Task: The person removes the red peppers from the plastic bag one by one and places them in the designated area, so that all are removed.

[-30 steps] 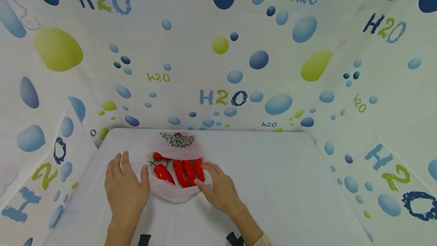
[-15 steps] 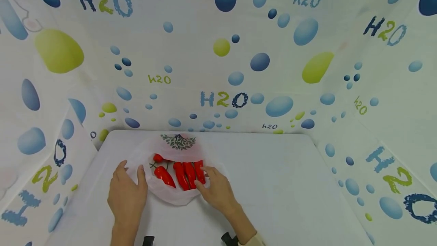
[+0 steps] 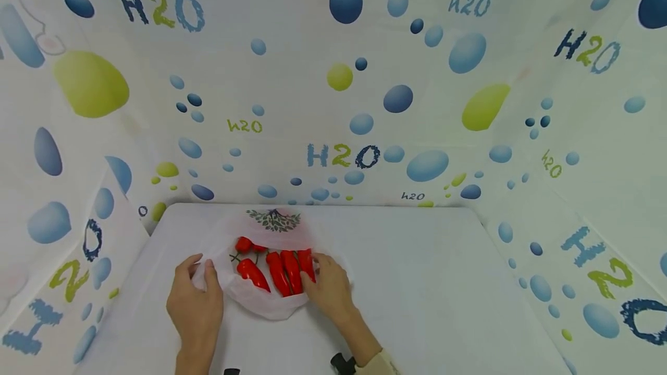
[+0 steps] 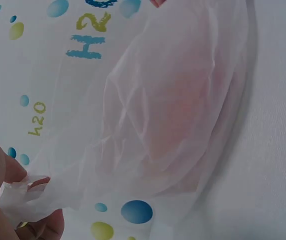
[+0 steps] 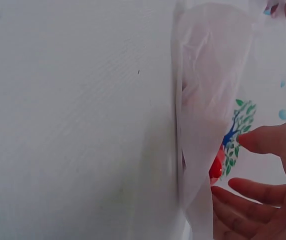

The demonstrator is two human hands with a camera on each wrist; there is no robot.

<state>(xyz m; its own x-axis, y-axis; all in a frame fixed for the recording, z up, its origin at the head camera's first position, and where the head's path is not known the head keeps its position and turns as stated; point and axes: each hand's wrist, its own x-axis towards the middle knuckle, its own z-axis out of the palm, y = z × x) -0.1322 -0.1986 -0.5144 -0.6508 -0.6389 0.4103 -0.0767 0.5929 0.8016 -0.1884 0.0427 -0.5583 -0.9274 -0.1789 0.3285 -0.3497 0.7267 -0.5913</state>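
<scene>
I've room over the counter [image 3: 443, 288] right of the right hand [image 3: 330, 288]. White bag [image 3: 268, 307] with red peppers [image 3: 278, 274] blocks the stretch between hands; left hand [image 3: 195, 302] bars the bag's left side; patterned sheet [image 3: 292, 85] walls off the back.

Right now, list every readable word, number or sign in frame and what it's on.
"H2O": patterned backdrop, five times in the head view
"h2O": backdrop, smaller, four times in the head view
"O": backdrop, alone near the left fold
Tree print: no letters I can make out
White bag: otherwise nothing readable
</scene>
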